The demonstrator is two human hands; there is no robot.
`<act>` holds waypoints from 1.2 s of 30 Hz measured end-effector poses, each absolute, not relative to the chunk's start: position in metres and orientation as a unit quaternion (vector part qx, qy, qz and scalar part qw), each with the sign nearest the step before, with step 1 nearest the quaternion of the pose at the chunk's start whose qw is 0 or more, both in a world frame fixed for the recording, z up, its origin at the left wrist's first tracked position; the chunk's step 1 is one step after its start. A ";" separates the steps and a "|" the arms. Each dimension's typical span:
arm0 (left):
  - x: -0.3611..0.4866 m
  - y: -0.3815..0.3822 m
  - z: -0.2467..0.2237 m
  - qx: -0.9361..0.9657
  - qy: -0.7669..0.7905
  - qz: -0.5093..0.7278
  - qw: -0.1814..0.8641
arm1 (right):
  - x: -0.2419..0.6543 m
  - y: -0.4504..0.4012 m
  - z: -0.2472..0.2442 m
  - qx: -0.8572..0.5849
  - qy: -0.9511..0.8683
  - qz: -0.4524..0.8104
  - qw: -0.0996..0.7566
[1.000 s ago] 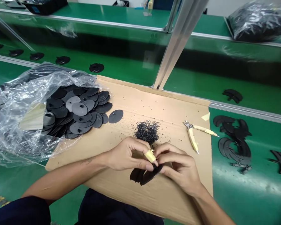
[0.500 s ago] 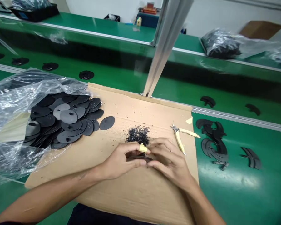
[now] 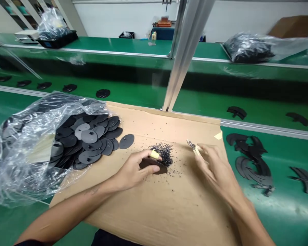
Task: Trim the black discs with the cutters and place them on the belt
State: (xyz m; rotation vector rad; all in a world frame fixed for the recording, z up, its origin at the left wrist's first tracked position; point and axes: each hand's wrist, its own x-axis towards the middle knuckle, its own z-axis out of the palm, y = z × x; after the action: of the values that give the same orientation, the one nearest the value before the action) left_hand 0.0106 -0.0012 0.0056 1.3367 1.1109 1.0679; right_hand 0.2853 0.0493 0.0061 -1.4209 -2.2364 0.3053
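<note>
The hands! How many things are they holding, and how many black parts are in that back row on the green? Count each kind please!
Dark disc in the left hand: 1
Yellow-handled cutters in the right hand: 1
Roundish black parts, back row, left of the metal post: 5
Curved black parts, back row, right of the metal post: 2
Total: 9

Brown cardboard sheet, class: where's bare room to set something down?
The brown cardboard sheet is barest between the left forearm and right forearm, specks aside, with a smaller free patch beyond the black granule heap. Crowded: the centre, where the left hand holds a black oval disc; the left, by piled dark oval discs; the right, where the right hand holds yellow-handled pliers.
</note>
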 end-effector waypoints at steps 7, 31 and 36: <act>0.008 -0.001 -0.005 0.574 0.462 0.463 0.493 | 0.244 0.018 0.010 -0.374 -0.831 0.304 0.277; 0.004 -0.003 0.001 0.660 0.447 0.429 0.425 | 0.250 0.018 0.007 -0.334 -0.882 0.147 0.298; 0.006 -0.002 0.009 0.701 0.447 0.400 0.385 | 0.243 0.021 0.010 -0.355 -0.894 0.039 0.269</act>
State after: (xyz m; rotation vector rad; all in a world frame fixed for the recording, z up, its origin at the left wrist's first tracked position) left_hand 0.0064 -0.0022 0.0088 1.7868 1.1397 1.0194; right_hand 0.2430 0.0213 0.0097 -0.9578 -2.4118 0.1053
